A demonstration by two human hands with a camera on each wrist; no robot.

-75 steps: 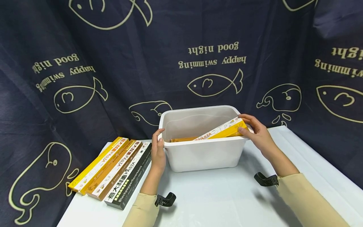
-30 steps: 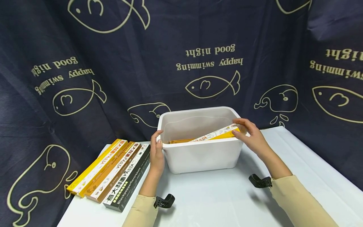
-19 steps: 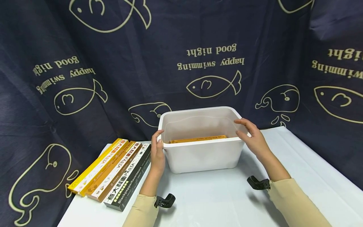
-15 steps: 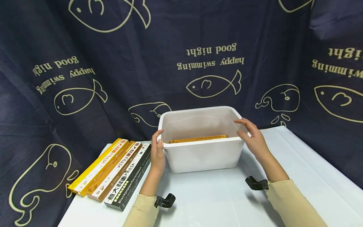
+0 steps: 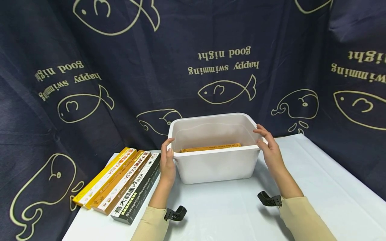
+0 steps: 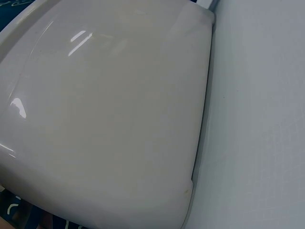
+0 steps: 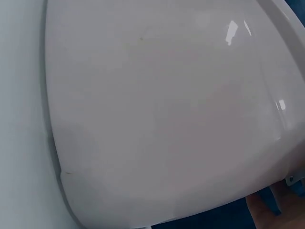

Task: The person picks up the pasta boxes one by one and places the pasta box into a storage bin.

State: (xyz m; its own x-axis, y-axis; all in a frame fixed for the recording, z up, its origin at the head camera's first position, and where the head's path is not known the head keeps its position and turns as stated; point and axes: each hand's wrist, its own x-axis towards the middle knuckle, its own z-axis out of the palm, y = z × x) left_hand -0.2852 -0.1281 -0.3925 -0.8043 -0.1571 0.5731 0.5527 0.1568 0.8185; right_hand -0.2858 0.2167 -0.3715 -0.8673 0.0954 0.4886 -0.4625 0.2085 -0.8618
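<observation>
White plastic bin [image 5: 215, 164] standing on the white surface [image 5: 229, 214], between the two hands. Left hand [image 5: 167, 160] grips the bin's left rim, thumb over the edge; right hand [image 5: 269, 147] rests against the right rim, fingers nearly straight. The bin is rectangular with rounded corners and glossy walls; an orange pasta box [image 5: 211, 147] lies flat inside. Four pasta boxes [image 5: 120, 182] lie left of it.

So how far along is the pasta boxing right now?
Done: one orange pasta box lies flat in the white bin. In hand: left hand and right hand are on the bin's ends. Left: four pasta boxes on the table beside it.
</observation>
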